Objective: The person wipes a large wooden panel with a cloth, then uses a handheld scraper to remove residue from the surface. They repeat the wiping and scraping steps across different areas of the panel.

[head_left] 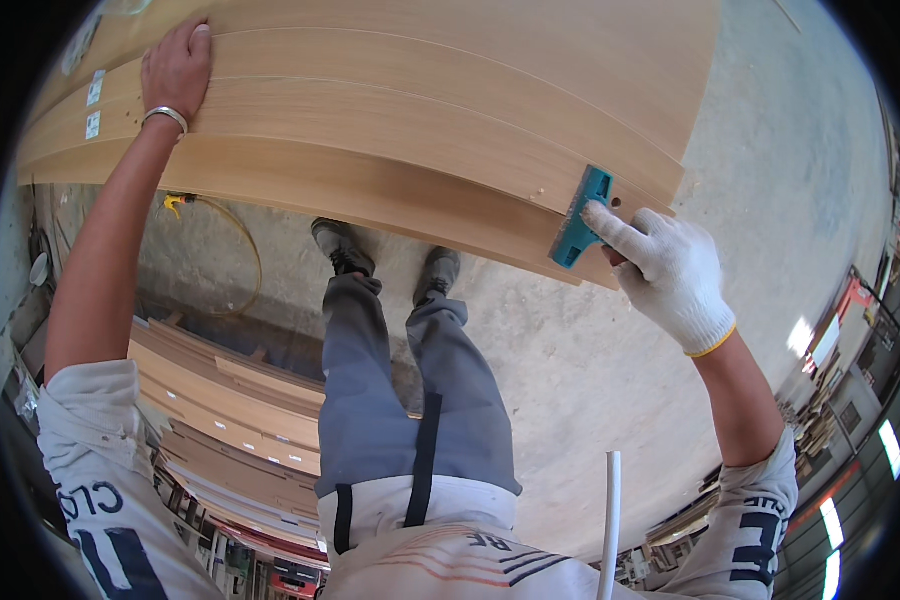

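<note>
The two hands are well apart. The bare left hand (pixel 178 70), a silver bracelet (pixel 166 115) at its wrist, lies palm down on the wood-grain boards (pixel 370 115), near two white labels (pixel 93 125). The right hand (pixel 673 268), in a white knit glove (pixel 692 295) with a yellow-edged cuff, is closed around the handle of a teal scraper (pixel 582 218), possibly a brush, as its working edge is hard to make out. The scraper is at the boards' right end, over their near edge. A yellow hose (pixel 257 255) lies on the concrete floor (pixel 540 380)
</note>
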{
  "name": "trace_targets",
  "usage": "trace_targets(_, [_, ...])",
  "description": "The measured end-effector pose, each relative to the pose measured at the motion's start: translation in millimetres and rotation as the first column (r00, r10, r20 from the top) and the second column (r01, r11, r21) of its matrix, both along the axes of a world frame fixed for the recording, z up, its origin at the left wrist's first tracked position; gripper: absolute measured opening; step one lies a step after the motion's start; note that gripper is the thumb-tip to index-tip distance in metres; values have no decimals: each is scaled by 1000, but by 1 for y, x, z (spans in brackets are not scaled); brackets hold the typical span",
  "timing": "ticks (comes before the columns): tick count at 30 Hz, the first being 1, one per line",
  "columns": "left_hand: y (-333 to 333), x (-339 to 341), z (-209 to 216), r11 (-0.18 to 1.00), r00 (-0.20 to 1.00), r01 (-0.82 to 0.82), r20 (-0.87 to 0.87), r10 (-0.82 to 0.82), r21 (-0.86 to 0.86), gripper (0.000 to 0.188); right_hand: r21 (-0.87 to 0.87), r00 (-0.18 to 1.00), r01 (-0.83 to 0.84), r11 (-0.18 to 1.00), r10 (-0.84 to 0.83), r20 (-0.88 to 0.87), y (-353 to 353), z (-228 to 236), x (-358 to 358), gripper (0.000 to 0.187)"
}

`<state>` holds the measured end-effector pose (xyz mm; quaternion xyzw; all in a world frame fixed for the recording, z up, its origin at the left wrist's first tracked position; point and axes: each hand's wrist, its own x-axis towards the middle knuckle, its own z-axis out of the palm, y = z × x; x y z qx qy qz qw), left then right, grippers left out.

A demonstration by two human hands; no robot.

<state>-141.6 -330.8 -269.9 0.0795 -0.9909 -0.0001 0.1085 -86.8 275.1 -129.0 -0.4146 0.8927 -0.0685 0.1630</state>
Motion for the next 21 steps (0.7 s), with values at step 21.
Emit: trace_targets(21, [62,12,25,995,985,-2,-173,19,97,37,-8,991,-124,992,124,42,-179,-8,-24,43])
